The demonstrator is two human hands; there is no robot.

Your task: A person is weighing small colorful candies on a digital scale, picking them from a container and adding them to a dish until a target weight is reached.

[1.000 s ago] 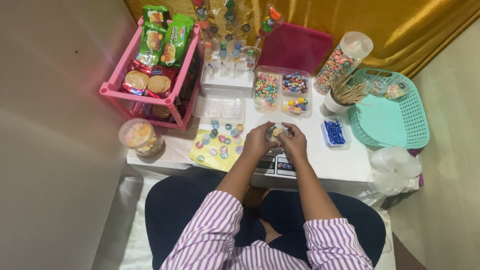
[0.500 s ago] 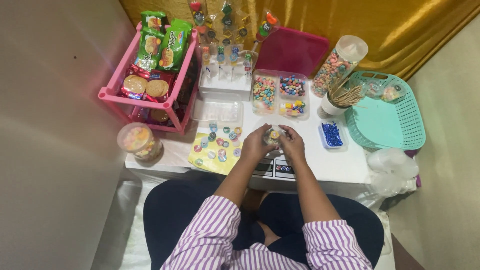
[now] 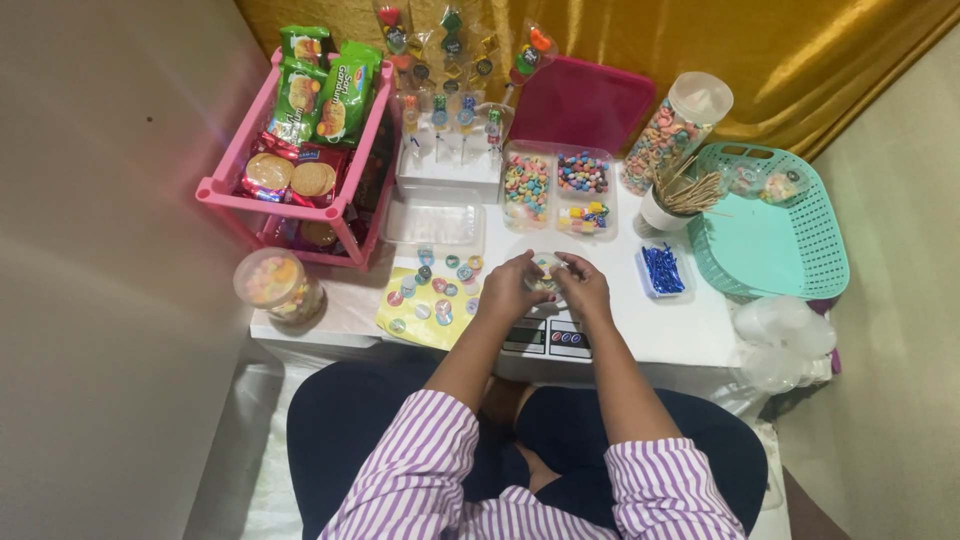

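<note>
Hands are meeting above a small digital scale at the near table edge: the left hand and right hand are both pinching a small clear packet, fingers curled closed around it. Just left, a yellow sheet is carrying round stickers. Farther back, compartmented trays of coloured candies are sitting before a pink lid.

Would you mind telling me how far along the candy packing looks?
Done: several wrapped candy sticks stand in the white block. In hand: left hand and right hand hold a small clear candy packet above the digital scale. Left: the compartmented clear candy box remains well filled.
</note>
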